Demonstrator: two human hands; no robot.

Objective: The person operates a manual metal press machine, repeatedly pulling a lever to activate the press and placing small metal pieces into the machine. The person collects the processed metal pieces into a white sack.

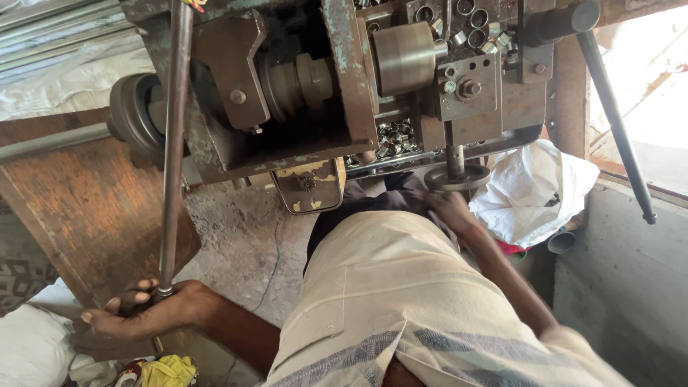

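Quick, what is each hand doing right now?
Left hand: closed around the lower end of the long metal lever rod.
Right hand: resting on the small handwheel; grip cannot be told.

The long metal rod [172, 143] runs up past the top edge, so its upper end is out of sight. Its bottom tip hides inside the left hand [147, 309]. The right hand [450, 209] is blurry, and its fingers cannot be told apart against the small round wheel [457, 178]. The big machine [337, 79] is cut off at the top. The little metal rings [393, 136] in it are too small to count. The person's legs hide under the shirt [401, 301].
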